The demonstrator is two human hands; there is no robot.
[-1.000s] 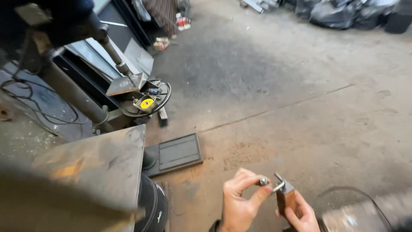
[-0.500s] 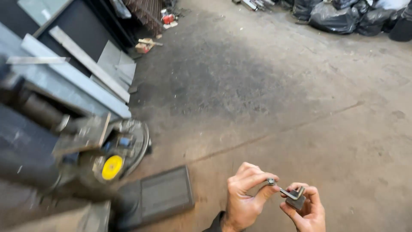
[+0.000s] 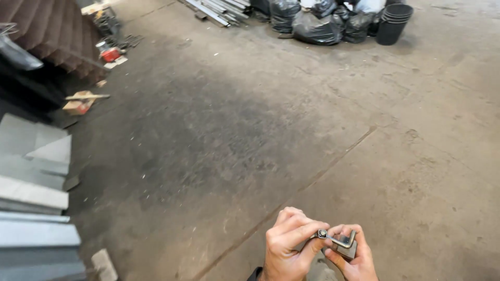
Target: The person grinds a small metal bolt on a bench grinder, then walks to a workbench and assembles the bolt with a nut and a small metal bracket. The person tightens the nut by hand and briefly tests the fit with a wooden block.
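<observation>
A stained concrete floor (image 3: 291, 119) fills most of the view, crossed by a thin crack (image 3: 312, 179) running diagonally. Take the pile of black rubbish bags (image 3: 317, 23) at the far end as the landmark. Just right of the bags stands a stack of black buckets (image 3: 393, 23). Just left of them lie long metal bars (image 3: 211, 9). Well to the left of the bags, a small red object (image 3: 109, 53) sits among clutter, with a cardboard scrap (image 3: 78, 104) nearer than it. Far from the bags, along the near left edge, grey metal sheets (image 3: 34, 208) lie stacked.
</observation>
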